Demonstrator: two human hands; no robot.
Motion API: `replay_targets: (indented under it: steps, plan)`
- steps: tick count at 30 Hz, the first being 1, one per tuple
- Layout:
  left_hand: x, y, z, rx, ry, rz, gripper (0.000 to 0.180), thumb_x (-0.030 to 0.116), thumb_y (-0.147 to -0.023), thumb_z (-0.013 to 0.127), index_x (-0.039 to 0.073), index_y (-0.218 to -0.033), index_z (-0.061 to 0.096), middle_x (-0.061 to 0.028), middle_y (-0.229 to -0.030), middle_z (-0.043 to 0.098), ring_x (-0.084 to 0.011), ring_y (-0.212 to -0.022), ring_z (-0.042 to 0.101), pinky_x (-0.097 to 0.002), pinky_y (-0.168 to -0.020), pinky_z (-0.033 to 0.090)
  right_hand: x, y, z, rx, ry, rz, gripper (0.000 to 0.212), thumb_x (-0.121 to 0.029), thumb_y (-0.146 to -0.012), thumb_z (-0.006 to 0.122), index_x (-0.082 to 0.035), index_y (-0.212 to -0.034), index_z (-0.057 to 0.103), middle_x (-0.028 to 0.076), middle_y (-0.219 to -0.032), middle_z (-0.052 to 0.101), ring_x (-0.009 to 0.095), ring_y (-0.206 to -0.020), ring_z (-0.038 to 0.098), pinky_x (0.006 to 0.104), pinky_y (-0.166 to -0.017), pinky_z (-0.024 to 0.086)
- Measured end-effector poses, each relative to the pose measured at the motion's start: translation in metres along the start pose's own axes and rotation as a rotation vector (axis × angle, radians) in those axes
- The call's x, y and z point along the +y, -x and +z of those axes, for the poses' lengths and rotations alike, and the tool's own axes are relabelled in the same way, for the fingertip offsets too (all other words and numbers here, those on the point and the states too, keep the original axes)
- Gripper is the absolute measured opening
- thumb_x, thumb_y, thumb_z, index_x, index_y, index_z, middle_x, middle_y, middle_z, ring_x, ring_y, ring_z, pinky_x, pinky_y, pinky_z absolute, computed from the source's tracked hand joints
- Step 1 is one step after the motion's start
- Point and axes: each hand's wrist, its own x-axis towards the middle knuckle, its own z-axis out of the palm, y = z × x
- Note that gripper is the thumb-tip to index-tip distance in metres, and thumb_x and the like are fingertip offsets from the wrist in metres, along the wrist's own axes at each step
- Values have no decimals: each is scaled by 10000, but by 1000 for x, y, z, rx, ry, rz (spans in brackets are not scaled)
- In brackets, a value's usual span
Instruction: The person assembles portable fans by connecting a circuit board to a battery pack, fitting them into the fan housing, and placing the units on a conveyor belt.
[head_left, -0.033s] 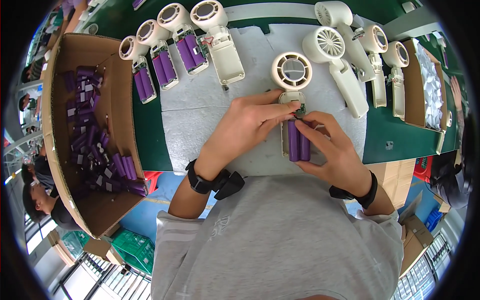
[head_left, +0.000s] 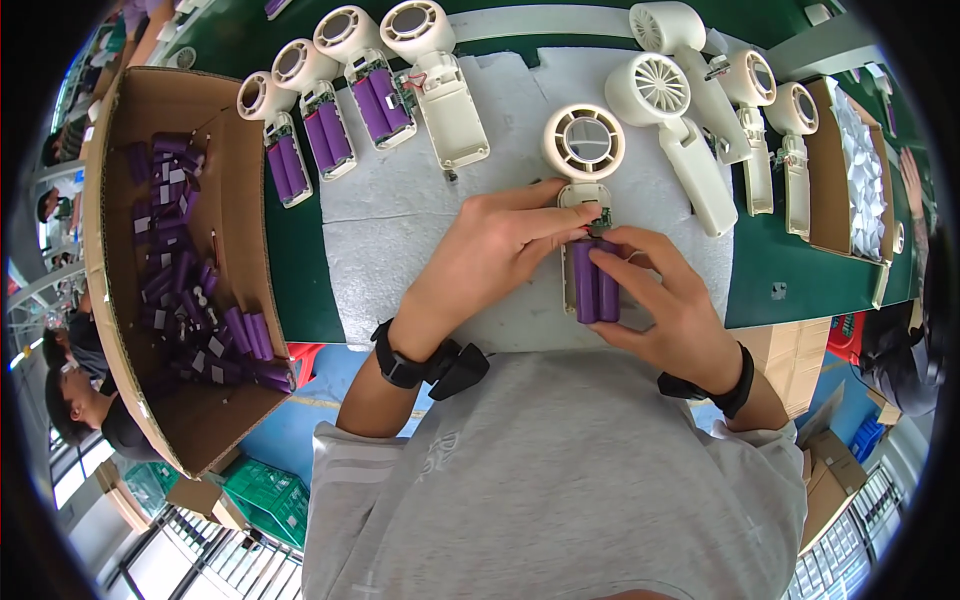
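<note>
A cream handheld fan (head_left: 584,142) lies in front of me, its round head away from me and its handle opened. Inside the handle, a small green circuit board (head_left: 604,217) shows at the upper end. My left hand (head_left: 505,240) is closed, its thumb and index finger pinching at that board, with a bit of red wire beside the tips. A purple two-cell battery pack (head_left: 597,285) sits over the lower handle. Around the pack my right hand (head_left: 665,295) is closed, index finger near its top and thumb at its lower end.
At left, a cardboard box (head_left: 115,290) holds many purple battery packs. Several opened fans (head_left: 345,100) lie at the back left, most with batteries in them. More fans (head_left: 675,150) lie at right, beside a box of white pieces (head_left: 858,180). White foam sheet (head_left: 380,250) covers the bench.
My right index finger has shifted slightly toward me on the battery pack. Otherwise the scene looks the same.
</note>
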Motion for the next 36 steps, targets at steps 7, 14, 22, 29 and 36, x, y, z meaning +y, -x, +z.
replay_targets:
  steps: [7, 14, 22, 29, 36]
  plan:
    - [-1, 2, -2, 2, 1, 12, 287, 45, -793, 710, 99, -1074, 723, -173, -1044, 681, -314, -791, 683, -360, -679, 564, 3, 5, 8, 32, 120, -121, 575, -53, -560, 862, 28, -1086, 643, 202, -1294, 563, 342, -1034, 599, 409, -828, 538]
    - [-4, 3, -3, -19, 28, -13, 335, 77, -747, 762, 104, -1079, 725, -176, -1086, 681, -305, -825, 697, -337, -707, 573, 0, 7, 14, 59, 173, -79, 489, -40, -589, 850, 15, -1028, 642, 199, -1284, 563, 325, -1027, 600, 380, -828, 560]
    - [-1, -4, -9, -69, 80, -89, 489, 100, -622, 855, 93, -1093, 723, -170, -1140, 678, -279, -873, 713, -314, -745, 575, -9, -16, 12, 2, -4, 211, 621, 38, -611, 821, -43, -1150, 524, 143, -1221, 466, 307, -1042, 579, 360, -843, 562]
    - [4, 0, -7, -36, 91, -152, 522, 70, -601, 854, 110, -1105, 722, -161, -1136, 682, -255, -854, 712, -304, -734, 570, -16, -23, 11, -57, 26, 225, 711, 51, -615, 812, -55, -1238, 486, 141, -1236, 427, 306, -1049, 570, 369, -840, 562]
    - [-1, 1, -1, -15, 141, -133, 493, 53, -610, 844, 103, -1085, 724, -142, -1120, 686, -238, -810, 693, -308, -709, 555, -2, -5, 13, -66, 161, 38, 823, -4, -582, 855, -44, -1307, 466, 148, -1271, 430, 301, -1042, 580, 389, -837, 549]
